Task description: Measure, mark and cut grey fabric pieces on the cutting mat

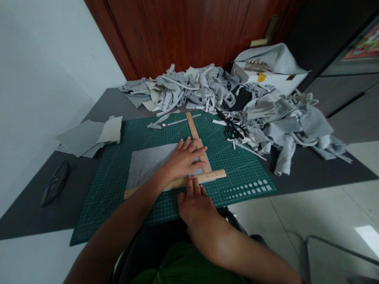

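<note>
A grey rectangle of fabric lies flat on a green cutting mat. A wooden L-shaped ruler frames the fabric's right and near edges. My left hand presses flat on the fabric at the ruler's inner corner, fingers spread. My right hand rests on the mat just below the ruler's near arm, with its fingertips touching the wood. Neither hand holds anything.
A large heap of grey fabric scraps fills the back and right of the dark table. Black scissors lie at the mat's far right. Cut fabric pieces sit left of the mat. A dark case lies at the left.
</note>
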`<state>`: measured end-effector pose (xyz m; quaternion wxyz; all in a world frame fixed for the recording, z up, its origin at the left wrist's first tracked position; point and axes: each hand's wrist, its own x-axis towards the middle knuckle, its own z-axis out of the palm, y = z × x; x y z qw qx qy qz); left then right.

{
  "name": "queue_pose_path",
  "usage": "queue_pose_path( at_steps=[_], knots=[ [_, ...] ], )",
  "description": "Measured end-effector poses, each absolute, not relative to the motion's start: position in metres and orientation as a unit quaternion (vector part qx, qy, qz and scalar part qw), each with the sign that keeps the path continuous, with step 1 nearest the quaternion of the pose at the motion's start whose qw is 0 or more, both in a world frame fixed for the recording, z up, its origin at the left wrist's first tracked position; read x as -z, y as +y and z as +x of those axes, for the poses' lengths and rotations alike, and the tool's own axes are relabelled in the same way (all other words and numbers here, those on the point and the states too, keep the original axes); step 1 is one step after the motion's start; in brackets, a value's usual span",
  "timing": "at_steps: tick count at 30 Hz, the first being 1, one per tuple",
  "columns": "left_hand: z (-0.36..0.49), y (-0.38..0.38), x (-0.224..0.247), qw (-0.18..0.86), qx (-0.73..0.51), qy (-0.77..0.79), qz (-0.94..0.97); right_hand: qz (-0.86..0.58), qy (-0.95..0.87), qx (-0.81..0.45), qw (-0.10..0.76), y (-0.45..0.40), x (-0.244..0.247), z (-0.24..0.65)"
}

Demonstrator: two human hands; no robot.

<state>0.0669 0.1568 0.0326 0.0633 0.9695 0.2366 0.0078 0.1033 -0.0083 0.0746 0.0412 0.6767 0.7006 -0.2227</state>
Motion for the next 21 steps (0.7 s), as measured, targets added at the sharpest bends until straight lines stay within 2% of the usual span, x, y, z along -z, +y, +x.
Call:
queue_pose_path(
  at_steps=[10, 18, 21],
  knots=[
    [0.068, 0.165, -0.035, 0.095, -0.02, 0.226, 0.969, 0.667, 0.703, 0.24, 0.048, -0.007, -0.083, 0.105],
    [0.069, 0.159, -0.04, 0.013, -0.058, 0.222, 0.973, 0.676, 0.705, 0.213, 0.026, -0.009, -0.069, 0.102],
    [0.071, 0.152, -0.042, 0.025, -0.056, 0.243, 0.968, 0.685, 0.701, 0.197, 0.007, -0.01, -0.064, 0.1]
  ],
)
